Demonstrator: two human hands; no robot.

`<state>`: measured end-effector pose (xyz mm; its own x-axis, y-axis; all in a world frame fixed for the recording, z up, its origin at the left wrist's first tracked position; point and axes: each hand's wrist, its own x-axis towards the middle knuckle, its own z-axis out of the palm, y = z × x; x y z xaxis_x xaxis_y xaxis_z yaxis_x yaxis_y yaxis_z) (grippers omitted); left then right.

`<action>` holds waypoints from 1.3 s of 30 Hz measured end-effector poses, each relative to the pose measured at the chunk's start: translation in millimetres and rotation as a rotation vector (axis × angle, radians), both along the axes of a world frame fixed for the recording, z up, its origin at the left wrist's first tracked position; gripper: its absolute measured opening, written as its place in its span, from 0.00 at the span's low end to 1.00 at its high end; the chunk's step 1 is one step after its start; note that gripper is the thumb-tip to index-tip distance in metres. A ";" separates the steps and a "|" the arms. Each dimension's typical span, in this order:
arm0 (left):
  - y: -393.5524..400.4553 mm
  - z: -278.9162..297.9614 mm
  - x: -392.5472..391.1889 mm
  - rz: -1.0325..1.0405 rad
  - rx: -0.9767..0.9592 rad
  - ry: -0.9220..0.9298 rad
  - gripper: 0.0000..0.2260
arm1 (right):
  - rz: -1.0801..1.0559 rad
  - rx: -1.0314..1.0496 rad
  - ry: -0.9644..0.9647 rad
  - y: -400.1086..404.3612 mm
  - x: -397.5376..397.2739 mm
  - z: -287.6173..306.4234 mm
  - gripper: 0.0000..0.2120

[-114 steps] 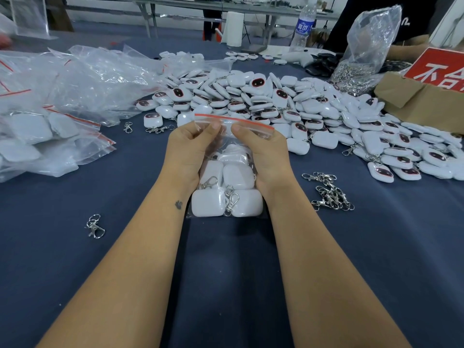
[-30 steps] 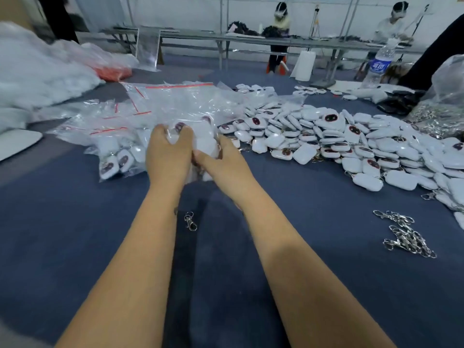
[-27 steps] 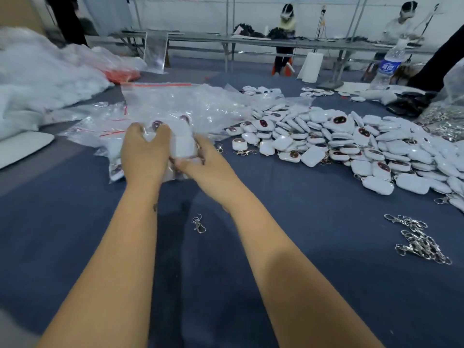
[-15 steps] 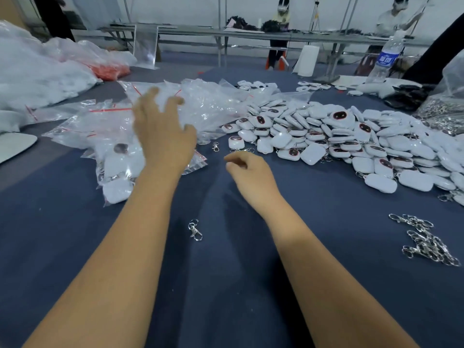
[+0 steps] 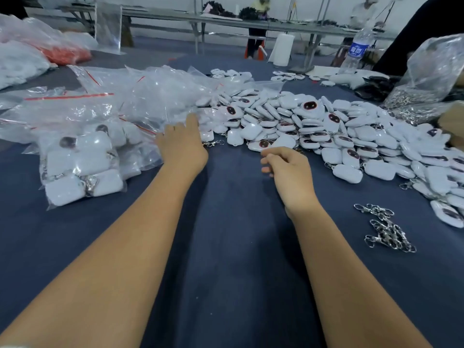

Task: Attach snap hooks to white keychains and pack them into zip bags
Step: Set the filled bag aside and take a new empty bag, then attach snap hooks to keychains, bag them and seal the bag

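Note:
A big heap of white keychains [image 5: 326,131] spreads over the blue table from the middle to the right. A filled zip bag [image 5: 80,167] of keychains with hooks lies at the left. Behind it is a pile of empty zip bags [image 5: 150,96] with red seals. My left hand [image 5: 182,144] reaches forward, fingers extended, to the edge of that pile and holds nothing. My right hand [image 5: 288,167] hovers over the cloth near the heap, fingers loosely curled, empty. A cluster of loose snap hooks [image 5: 386,228] lies at the right.
A clear bag of metal hooks [image 5: 426,79] and a water bottle [image 5: 357,49] stand at the far right. More plastic bags [image 5: 22,51] lie at the far left. Other people work at a long table [image 5: 251,22] behind.
Both hands carried the filled zip bag to the left and let it go there. My left hand then moved right, toward the empty bags. My right hand drew back, empty.

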<state>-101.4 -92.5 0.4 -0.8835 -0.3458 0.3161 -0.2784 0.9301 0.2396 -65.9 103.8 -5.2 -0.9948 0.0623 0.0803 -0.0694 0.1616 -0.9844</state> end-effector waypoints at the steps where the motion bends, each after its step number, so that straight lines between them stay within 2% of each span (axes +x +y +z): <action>1: 7.6 2.0 2.2 -0.029 0.027 0.076 0.26 | 0.001 -0.015 0.000 0.2 1.5 -0.3 0.10; 3: 23.8 5.8 8.4 -0.134 0.220 0.235 0.22 | -0.002 -0.056 -0.003 0.6 4.2 -0.8 0.12; 7: 60.5 15.1 26.5 -0.351 1.021 0.555 0.09 | -0.041 -0.238 -0.037 7.8 7.8 0.6 0.22; 9: 71.3 15.5 33.3 -0.386 1.283 0.547 0.11 | -0.055 -0.365 -0.003 13.6 8.8 3.6 0.27; 11: 75.7 10.9 36.8 -0.402 1.405 0.397 0.12 | -0.071 -0.464 0.042 20.1 8.8 5.1 0.29; 15: 73.4 -3.9 39.2 -0.470 1.415 0.169 0.09 | -0.057 -0.705 0.009 34.9 6.1 8.2 0.19; 18: 69.7 -5.9 38.6 -0.471 1.408 0.156 0.05 | -0.177 -0.627 -0.019 38.2 4.5 6.5 0.07; 21: 65.4 -5.8 36.5 -0.361 1.489 0.290 0.10 | -0.332 -0.599 -0.010 39.2 1.2 1.7 0.04; 25: 49.7 -3.7 33.5 -0.193 1.840 0.651 0.11 | -0.351 -0.732 0.013 43.1 -2.7 1.3 0.04; 27: 48.3 -0.8 34.1 -0.194 1.918 0.582 0.06 | -0.316 -0.850 0.010 44.6 -3.7 3.3 0.05; 28: 51.2 0.6 35.4 -0.224 1.913 0.471 0.04 | -0.288 -0.886 0.012 44.5 -3.4 4.1 0.04; 30: 60.8 0.9 37.5 -0.309 1.791 0.204 0.12 | -0.234 -0.922 0.027 42.7 -2.0 5.4 0.05; 32: 72.4 0.1 40.3 -0.408 1.633 0.049 0.16 | -0.189 -0.931 0.050 39.5 -1.5 5.0 0.07; 34: 81.5 -1.9 42.2 -0.454 1.582 0.105 0.10 | -0.139 -0.920 0.049 36.9 -0.4 4.3 0.08; 36: 82.0 -2.0 42.9 -0.400 1.597 0.263 0.04 | -0.101 -0.861 0.000 35.7 0.9 3.8 0.06; 39: 71.1 -3.6 38.8 -0.294 1.635 0.339 0.09 | -0.098 -0.829 -0.080 37.9 1.7 5.4 0.05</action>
<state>-62.6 -21.4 -3.3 -0.9451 -0.3268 -0.0044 0.1081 -0.3251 0.9395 -64.2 141.7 0.1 -0.9825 0.1567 -0.1005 -0.0174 -0.6151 -0.7882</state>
